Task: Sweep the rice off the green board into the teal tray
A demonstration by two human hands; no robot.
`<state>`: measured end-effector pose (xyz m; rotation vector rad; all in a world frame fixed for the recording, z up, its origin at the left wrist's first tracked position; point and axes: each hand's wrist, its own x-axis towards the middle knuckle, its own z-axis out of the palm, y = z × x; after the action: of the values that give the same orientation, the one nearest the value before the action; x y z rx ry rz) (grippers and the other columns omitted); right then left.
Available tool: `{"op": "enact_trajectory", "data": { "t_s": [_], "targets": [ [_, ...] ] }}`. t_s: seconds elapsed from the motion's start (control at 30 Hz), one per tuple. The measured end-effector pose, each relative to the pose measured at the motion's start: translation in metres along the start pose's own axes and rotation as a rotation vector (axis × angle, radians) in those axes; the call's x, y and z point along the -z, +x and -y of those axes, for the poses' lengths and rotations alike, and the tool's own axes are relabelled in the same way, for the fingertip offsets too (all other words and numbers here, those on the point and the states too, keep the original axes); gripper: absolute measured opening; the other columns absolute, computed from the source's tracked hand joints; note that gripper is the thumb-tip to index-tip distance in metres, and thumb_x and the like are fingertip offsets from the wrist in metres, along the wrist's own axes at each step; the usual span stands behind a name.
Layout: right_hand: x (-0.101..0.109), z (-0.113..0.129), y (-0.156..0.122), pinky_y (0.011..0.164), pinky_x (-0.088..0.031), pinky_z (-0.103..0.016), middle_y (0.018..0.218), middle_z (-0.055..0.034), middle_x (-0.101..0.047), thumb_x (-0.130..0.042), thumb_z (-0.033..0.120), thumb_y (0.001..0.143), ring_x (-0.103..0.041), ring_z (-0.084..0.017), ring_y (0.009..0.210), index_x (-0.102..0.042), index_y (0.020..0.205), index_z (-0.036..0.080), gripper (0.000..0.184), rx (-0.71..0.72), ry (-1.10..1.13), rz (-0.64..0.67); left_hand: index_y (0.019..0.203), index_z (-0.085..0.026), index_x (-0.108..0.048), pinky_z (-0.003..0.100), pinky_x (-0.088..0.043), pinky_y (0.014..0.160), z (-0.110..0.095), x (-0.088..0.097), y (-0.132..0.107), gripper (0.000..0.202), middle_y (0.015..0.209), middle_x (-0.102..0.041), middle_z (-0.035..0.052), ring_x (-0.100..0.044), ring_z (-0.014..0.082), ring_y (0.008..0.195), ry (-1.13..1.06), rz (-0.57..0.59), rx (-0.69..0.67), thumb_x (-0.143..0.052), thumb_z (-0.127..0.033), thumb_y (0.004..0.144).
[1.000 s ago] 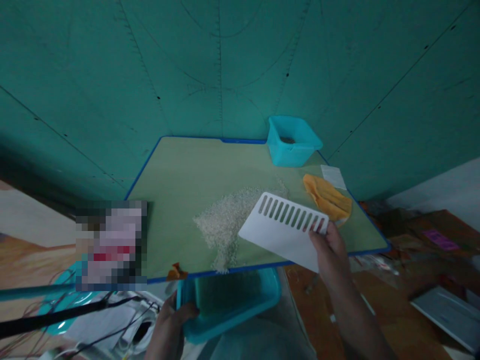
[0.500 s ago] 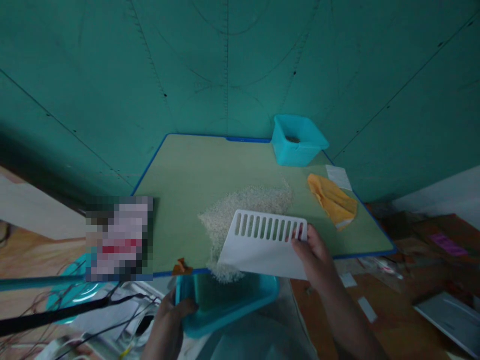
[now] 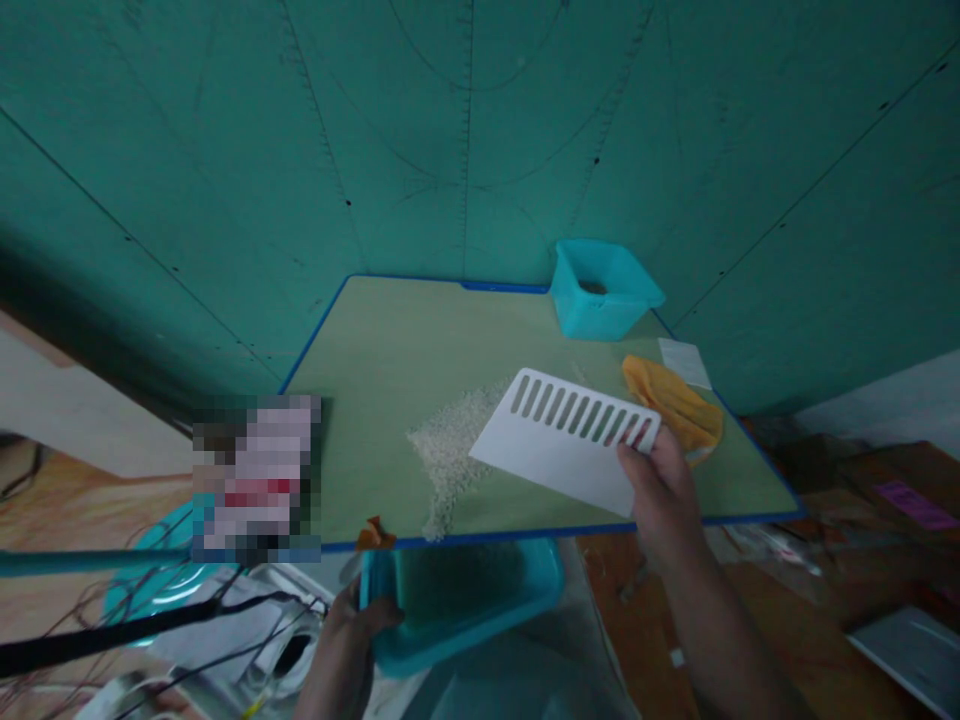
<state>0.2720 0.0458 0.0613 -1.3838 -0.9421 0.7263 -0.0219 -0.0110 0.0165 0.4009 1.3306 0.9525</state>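
My right hand (image 3: 660, 490) grips the right end of a white slotted plastic scraper (image 3: 566, 440), held tilted over a pile of white rice grains (image 3: 448, 455) on the green table (image 3: 390, 360). The rice trails down to the table's front edge. My left hand (image 3: 345, 650) holds the near left corner of a teal tray (image 3: 465, 600) just below that edge, under the rice trail.
A teal tub (image 3: 604, 290) stands at the table's back right corner. An orange cloth (image 3: 675, 405) and a white paper slip (image 3: 684, 362) lie at the right side. A small orange scrap (image 3: 375, 535) sits on the front edge. Cables (image 3: 187, 640) and a blurred patch fill the lower left.
The scraper swept rice to the front edge and into the tray, then lifted and moved back to the right over the pile. The rice pile is smaller.
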Motion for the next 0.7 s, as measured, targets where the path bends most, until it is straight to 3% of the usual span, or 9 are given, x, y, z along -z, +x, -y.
{"op": "enact_trajectory", "data": {
  "t_s": [0.13,0.27,0.43,0.7],
  "targets": [
    [-0.025,0.010,0.017,0.066,-0.046,-0.030,0.082,0.0004,-0.063,-0.059,0.027,0.074,-0.059,-0.018,0.073,-0.052,0.090,0.026,0.017,0.098,0.041,0.117,0.061,-0.020,-0.062,0.025,-0.042,0.039,-0.004,0.000,-0.001,0.018,0.043,-0.061,-0.0069,-0.053,0.0148,0.038,-0.026,-0.012,0.025,-0.062,-0.010,0.047],
    [-0.041,0.008,0.024,0.063,-0.044,-0.029,0.075,0.0019,-0.056,-0.058,0.026,0.075,-0.055,-0.017,0.068,-0.049,0.085,0.026,0.013,0.078,0.050,0.263,0.064,-0.021,-0.062,0.024,-0.042,0.040,-0.007,0.002,-0.003,0.021,0.045,-0.063,-0.0058,-0.059,0.0176,0.045,-0.049,-0.018,0.022,-0.063,-0.009,0.046],
    [-0.043,-0.001,0.018,0.060,-0.040,-0.027,0.073,0.0030,-0.051,-0.055,0.027,0.077,-0.050,-0.014,0.064,-0.049,0.087,0.024,0.012,-0.023,0.047,0.383,0.069,-0.021,-0.063,0.023,-0.045,0.042,-0.004,0.007,0.000,0.027,0.048,-0.065,-0.0061,-0.063,0.0182,0.049,-0.052,-0.033,0.018,-0.063,-0.007,0.046],
    [-0.043,0.002,0.005,0.059,-0.040,-0.026,0.072,0.0033,-0.052,-0.056,0.028,0.075,-0.049,-0.013,0.062,-0.049,0.084,0.023,0.012,-0.156,0.101,0.459,0.076,-0.021,-0.063,0.022,-0.045,0.041,-0.003,0.009,0.006,0.031,0.047,-0.064,-0.0070,-0.062,0.0165,0.046,-0.056,0.035,-0.008,-0.065,-0.008,0.049]
  ]
}}
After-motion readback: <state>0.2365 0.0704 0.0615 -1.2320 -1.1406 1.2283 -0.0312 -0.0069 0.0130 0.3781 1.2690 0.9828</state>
